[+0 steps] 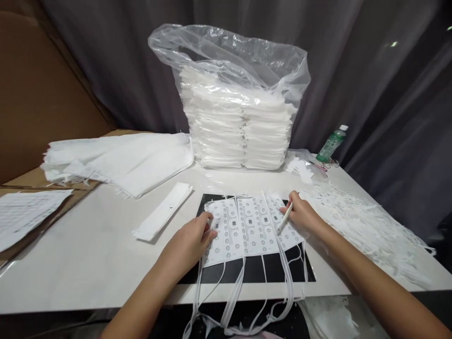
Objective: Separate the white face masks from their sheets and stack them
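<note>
A white die-cut sheet [247,226] patterned with small circles and dark rectangles lies on a black mat [254,270] at the table's front. Narrow white strips [236,292] trail from the sheet over the table edge. My left hand [192,240] rests on the sheet's left edge, fingers curled and pinching it. My right hand [298,213] sits on the sheet's right part, closed around a thin white pen-like tool [284,218] whose tip points down-left onto the sheet.
A clear plastic bag [240,94] stuffed with stacked white sheets stands at the back. A white sheet pile [123,157] and a long white strip stack [164,212] lie left. Shredded white offcuts [367,226] cover the right. A green bottle [331,143] stands far right.
</note>
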### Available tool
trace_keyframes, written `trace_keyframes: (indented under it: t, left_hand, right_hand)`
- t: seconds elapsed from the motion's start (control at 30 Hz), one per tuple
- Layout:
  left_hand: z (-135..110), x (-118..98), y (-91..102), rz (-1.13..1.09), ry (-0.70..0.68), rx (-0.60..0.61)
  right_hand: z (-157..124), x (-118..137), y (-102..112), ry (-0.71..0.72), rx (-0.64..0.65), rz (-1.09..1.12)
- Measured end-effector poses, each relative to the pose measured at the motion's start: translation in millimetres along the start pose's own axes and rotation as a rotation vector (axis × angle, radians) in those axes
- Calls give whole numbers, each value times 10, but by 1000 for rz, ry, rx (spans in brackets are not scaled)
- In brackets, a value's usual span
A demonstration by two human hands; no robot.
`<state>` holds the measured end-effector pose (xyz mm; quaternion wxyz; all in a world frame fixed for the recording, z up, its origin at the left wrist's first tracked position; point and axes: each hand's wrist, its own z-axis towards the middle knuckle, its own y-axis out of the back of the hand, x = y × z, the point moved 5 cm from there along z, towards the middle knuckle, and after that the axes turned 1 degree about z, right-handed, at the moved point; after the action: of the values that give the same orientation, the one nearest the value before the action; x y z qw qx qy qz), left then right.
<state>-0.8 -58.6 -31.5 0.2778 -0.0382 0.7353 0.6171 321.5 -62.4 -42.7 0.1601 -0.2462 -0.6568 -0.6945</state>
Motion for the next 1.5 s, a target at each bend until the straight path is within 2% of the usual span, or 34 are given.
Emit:
trace_keyframes:
  t: [0.1,0.2,0.27,0.33,0.4,0.47,0.5,0.57,0.67,0.8,1.03,1.27,1.43,1.5]
  left_hand:
    - [-57,-2,44,-54,-95,-107]
    - [-92,21,60,-61,-123,-134]
    - [-123,35,61,-24,-148,-122]
    - [-180,47,68,10,-191,-105]
    - [-256,70,71,16,-221,-73]
    - [-327,102,69,4,-222,-45]
    - [-355,115,67,-1,-220,-36]
    - [-390,130,59,-7,-220,-31]
    - [-404,134,31,-1,-222,-14]
    - [-403,137,5,15,-202,3]
    - [-389,138,-8,26,-157,53]
    - [-388,154,-44,54,-168,70]
    - [-407,119,-21,70,-217,25]
    - [-405,99,-2,87,-229,17]
  right_hand:
    - [-31,-63,110,-28,0,10]
    - [-43,-122,352,-27,-92,-155]
    - [-61,-60,438,8,-156,-255]
    - [-116,142,374,94,-136,-165]
    - [-223,487,145,228,60,143]
    - [-417,929,-183,384,452,448]
    - [-522,1125,-322,437,609,527]
    - [-664,1406,-514,530,725,555]
    - [-716,1542,-689,613,662,521]
    - [-670,1438,-816,585,544,560]
    - [-653,1465,-809,643,442,543]
    - [-644,1510,-792,661,449,522]
    - [-657,1575,-768,521,555,453]
    - [-680,1604,-752,542,548,400]
